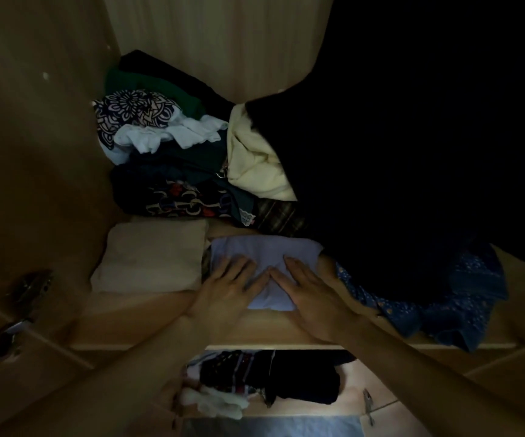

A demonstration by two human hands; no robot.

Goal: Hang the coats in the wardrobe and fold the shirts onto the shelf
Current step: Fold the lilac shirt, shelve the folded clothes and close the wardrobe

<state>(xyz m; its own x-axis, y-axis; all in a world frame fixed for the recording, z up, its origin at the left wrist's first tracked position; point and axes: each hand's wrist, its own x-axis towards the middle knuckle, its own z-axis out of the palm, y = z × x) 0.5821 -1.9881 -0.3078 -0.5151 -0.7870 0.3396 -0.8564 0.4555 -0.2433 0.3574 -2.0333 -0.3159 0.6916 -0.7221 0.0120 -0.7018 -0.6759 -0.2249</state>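
Note:
A folded pale lilac shirt (265, 252) lies on the wooden wardrobe shelf (147, 305) near its front edge. My left hand (223, 287) and my right hand (313, 298) both rest flat on top of it, fingers spread, thumbs nearly touching. To its left sits a folded cream garment (150, 257). Dark hanging coats (396, 152) fill the right side of the wardrobe and hide what is behind them.
A jumbled pile of clothes (166, 159) fills the back of the shelf, with a pale yellow garment (254, 162) beside it. A blue patterned cloth (437, 298) spills over the shelf's right front. A lower compartment (270, 380) holds dark clothes. The wardrobe's left wall (34, 152) is close.

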